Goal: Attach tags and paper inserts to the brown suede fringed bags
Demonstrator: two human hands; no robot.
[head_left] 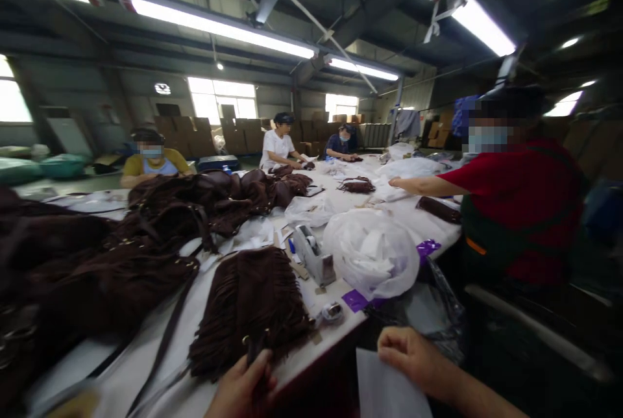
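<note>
A dark brown fringed bag [248, 295] lies on the white-covered table [168, 340], near its front edge. My left hand [246, 382] is closed on a dark strap at the bag's near end, by a small metal ring. To the right, beyond the table edge, my right hand [413, 356] pinches the top of a white translucent sheet [387, 389], which hangs down out of view. A tape dispenser [314, 256] and a small shiny roll [331, 313] are just past the bag.
Brown bags [160, 210] are heaped at the left. A clear plastic bag of white scraps [372, 252] sits right of the dispenser, with a dark plastic bag [438, 314] below it. A person in red [525, 204] stands at the right; several others sit across the table.
</note>
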